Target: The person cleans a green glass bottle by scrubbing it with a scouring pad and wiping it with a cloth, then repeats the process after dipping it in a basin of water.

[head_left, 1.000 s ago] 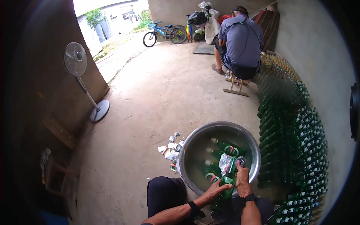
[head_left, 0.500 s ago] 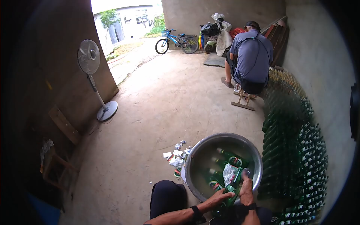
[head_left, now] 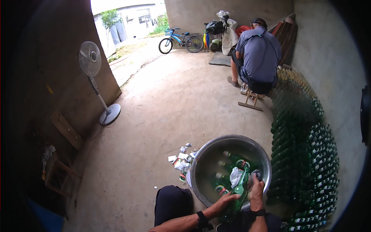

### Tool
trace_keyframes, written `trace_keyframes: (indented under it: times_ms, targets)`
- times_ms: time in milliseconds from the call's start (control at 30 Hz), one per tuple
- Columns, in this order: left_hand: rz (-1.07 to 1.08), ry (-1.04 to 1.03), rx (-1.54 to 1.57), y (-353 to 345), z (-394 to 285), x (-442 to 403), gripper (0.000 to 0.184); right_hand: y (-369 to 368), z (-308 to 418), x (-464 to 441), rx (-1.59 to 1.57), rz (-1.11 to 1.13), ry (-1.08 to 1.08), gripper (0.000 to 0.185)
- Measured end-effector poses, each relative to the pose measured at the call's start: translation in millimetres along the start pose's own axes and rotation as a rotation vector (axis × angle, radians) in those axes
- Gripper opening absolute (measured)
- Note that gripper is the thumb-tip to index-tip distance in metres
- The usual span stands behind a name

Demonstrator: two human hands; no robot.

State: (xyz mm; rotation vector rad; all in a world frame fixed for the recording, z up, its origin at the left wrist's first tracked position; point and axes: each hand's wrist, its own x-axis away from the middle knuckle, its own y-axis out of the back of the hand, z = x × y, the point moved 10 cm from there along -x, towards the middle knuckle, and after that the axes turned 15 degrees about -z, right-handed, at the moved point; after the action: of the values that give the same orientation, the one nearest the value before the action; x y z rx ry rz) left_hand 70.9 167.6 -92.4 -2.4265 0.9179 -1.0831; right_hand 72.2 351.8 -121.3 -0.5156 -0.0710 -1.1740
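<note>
My left hand is wrapped round the lower part of a green glass bottle, which tilts up over the near side of a metal basin. My right hand grips a dark, rough scrubbing pad close beside the bottle's neck. Other green bottles with labels lie in the basin's murky water, one of them a labelled bottle left of my hands. A crumpled white plastic bag shows just behind the held bottle.
Paper scraps lie left of the basin. Rows of green bottles stand along the right wall. Ahead, a person sits on a low wooden stool, back turned. A standing fan is at left, a blue bicycle by the doorway.
The bottle in my left hand now points more upright, its neck showing clearly. My right hand with the dark pad has shifted slightly, away from the bottle's neck.
</note>
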Motion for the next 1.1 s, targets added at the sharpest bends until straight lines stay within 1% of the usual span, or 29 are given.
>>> trace_keyframes:
  times_ms: [33, 67, 100, 133, 200, 300, 433, 467, 533, 567, 600, 667, 700, 733, 800, 833, 867, 933, 967, 1033, 1100]
  targets:
    - [-0.013, -0.024, 0.031, -0.5, -4.9, 4.4, 0.040, -3.3, 6.3, 10.3, -0.026, -0.034, -0.115, 0.031]
    - [0.007, 0.083, 0.085, 7.6, 11.1, -2.4, 0.037, -1.9, 9.3, 18.2, -0.050, -0.077, -0.227, 0.033]
    - [-0.012, 0.118, 0.134, 15.8, 17.4, -7.9, 0.039, 1.0, 9.0, 16.2, -0.043, -0.088, -0.258, 0.037]
    - [-0.029, 0.157, 0.181, 19.7, 19.6, -9.5, 0.041, 3.2, 13.5, 15.6, -0.032, -0.110, -0.227, 0.035]
    - [0.009, 0.171, 0.313, 18.8, 13.9, -10.7, 0.044, 6.1, 19.2, 16.9, -0.065, -0.131, -0.214, 0.031]
    - [-0.022, 0.095, 0.331, 16.6, -2.9, -7.2, 0.050, 4.5, 28.5, 17.7, -0.033, -0.139, -0.137, 0.024]
    - [-0.021, 0.092, 0.340, 15.6, -4.7, -5.8, 0.053, -8.1, 28.6, 21.1, -0.093, -0.014, -0.179, 0.021]
    - [-0.011, 0.106, 0.332, 13.9, -4.4, -3.8, 0.053, -9.8, 26.6, 21.3, -0.082, 0.016, -0.187, 0.027]
    - [0.004, 0.129, 0.326, 11.8, 0.3, -3.5, 0.053, -20.9, 43.3, 31.5, -0.035, 0.063, -0.079, 0.036]
    - [0.000, 0.133, 0.326, 13.0, 2.7, -5.2, 0.054, -26.9, 51.5, 36.5, -0.026, 0.099, -0.038, 0.045]
    - [-0.006, 0.137, 0.325, 12.9, 3.5, -5.7, 0.054, -26.4, 53.4, 36.1, -0.023, 0.091, -0.038, 0.045]
    - [-0.025, 0.132, 0.311, 13.4, 4.1, -5.7, 0.054, -28.4, 52.0, 37.1, 0.023, 0.113, -0.068, 0.042]
    - [-0.012, 0.133, 0.309, 11.4, 2.9, -4.7, 0.054, -30.7, 55.2, 40.8, 0.052, 0.122, -0.078, 0.033]
    - [0.000, 0.133, 0.307, 9.3, 2.2, -4.4, 0.054, -29.7, 53.9, 41.0, 0.054, 0.116, -0.077, 0.033]
    - [-0.001, 0.129, 0.295, 8.0, 2.2, -4.3, 0.054, -37.0, 60.5, 44.5, 0.094, 0.180, 0.031, 0.022]
    - [-0.004, 0.118, 0.283, 7.7, 1.1, -4.1, 0.054, -40.5, 62.6, 48.8, 0.132, 0.224, 0.044, 0.019]
    - [-0.005, 0.121, 0.283, 6.5, 0.9, -3.6, 0.054, -40.6, 62.0, 50.3, 0.133, 0.222, 0.042, 0.019]
    - [-0.011, 0.078, 0.197, 2.1, -5.2, -1.0, 0.040, -44.9, 58.0, 54.8, 0.193, 0.251, 0.054, 0.021]
    - [-0.010, 0.080, 0.197, 1.6, -3.6, -1.9, 0.040, -44.8, 52.3, 54.5, 0.202, 0.261, 0.056, 0.023]
    - [-0.055, -0.019, 0.106, 5.7, -8.4, -4.1, 0.039, -46.6, 47.5, 54.7, 0.217, 0.254, 0.063, 0.023]
    - [-0.060, -0.040, 0.064, 4.4, -11.3, -3.0, 0.040, -46.8, 46.2, 55.4, 0.252, 0.269, 0.083, 0.023]
